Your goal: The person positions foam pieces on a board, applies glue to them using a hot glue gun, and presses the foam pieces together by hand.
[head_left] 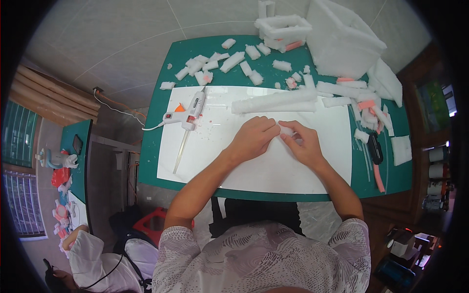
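Observation:
Over the middle of the white board, my left hand and my right hand meet, fingers bent inward. Between their fingertips is a small piece of white foam, mostly covered by the fingers. Both hands are closed on it. Just beyond them lie long white foam strips, side by side on the board. To the left of my left hand rests a white hot glue gun, with a clear glue stick sticking out of its back toward me.
Loose white foam pieces lie across the back of the green table. A large foam box and a smaller foam frame stand at the back right. A black-handled cutter lies at right. Another person works at a left table.

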A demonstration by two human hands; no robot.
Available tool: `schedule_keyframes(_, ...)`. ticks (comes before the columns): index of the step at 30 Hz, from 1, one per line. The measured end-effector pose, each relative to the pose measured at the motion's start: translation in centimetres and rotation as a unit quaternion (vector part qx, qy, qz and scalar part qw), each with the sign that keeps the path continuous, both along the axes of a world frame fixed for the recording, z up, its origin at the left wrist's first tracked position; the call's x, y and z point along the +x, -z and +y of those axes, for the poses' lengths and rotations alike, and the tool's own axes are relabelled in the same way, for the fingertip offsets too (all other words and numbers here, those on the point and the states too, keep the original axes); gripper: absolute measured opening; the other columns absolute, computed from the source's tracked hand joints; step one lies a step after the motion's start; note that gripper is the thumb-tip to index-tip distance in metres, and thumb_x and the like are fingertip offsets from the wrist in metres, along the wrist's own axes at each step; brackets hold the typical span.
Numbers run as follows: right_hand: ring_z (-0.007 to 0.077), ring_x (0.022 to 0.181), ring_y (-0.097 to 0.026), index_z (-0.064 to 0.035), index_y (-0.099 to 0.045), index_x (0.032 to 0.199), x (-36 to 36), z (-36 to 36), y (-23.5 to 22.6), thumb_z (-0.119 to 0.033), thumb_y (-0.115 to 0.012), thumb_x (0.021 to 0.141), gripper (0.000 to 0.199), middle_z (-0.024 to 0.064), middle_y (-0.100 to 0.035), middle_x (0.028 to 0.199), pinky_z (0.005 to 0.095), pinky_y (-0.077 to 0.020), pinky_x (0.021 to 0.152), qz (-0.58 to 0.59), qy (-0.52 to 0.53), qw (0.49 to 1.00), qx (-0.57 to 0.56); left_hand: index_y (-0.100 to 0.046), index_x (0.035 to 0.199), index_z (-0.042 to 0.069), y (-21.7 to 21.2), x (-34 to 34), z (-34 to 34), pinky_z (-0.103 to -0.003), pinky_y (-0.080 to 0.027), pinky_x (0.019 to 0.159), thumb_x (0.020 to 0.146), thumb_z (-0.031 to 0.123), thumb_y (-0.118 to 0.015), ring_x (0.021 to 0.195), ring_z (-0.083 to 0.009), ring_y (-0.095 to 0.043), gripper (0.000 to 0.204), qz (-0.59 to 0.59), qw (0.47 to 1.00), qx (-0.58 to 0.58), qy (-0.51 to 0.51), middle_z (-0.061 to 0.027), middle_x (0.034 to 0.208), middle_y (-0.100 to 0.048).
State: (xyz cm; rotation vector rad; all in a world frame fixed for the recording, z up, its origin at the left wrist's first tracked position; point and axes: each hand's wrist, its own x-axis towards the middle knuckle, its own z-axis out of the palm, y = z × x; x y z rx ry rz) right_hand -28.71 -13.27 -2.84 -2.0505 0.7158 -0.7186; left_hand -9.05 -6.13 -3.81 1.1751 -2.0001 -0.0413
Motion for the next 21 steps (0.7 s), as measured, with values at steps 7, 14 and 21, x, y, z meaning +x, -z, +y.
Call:
schedule_keyframes(7,0.0206,0.065,-0.058,-0.0106,-0.069,0.124,-0.2,0.3,0.1,-0.012,-0.071,0.09,0.034,0.0122,-0.069,0.092,0.0301,-0.05,0.064,0.001,-0.001,0.998,-0.06,-0.06,0.084,0.002,-1.1,1.8,0.5,-0.038,-0.045,0.066,0.086,0.005,-0.07,0.074,-0.0293,-0.057,0.01,0.064,0.997,0.028,-0.044,-0.0116,0.079,-0.057)
schedule_keyframes(14,0.0258,0.075,-0.061,-0.0104,-0.066,0.125,-1.5,-0.5,0.0,-0.01,-0.068,0.09,0.034,0.013,-0.066,0.09,0.0346,-0.0515,0.071,0.039,0.007,0.995,-0.094,-0.067,0.091,0.001,-8.4,10.8,-2.7,-0.032,-0.047,0.061,0.094,0.018,-0.063,0.068,-0.0182,-0.063,0.017,0.171,0.946,0.087,-0.261,-0.0093,0.078,-0.068)
schedule_keyframes(21,0.0297,0.088,-0.063,-0.0073,-0.066,0.122,-1.6,-0.6,-0.2,-0.008,-0.067,0.091,0.032,0.0131,-0.066,0.091,0.0383,-0.0528,0.078,0.0,-0.016,0.981,-0.195,-0.072,0.097,0.004,-5.1,19.6,-9.0,-0.042,-0.055,0.079,0.084,0.023,-0.068,0.09,-0.0347,-0.072,0.023,-0.04,0.873,0.264,-0.409,-0.0186,0.097,-0.074)
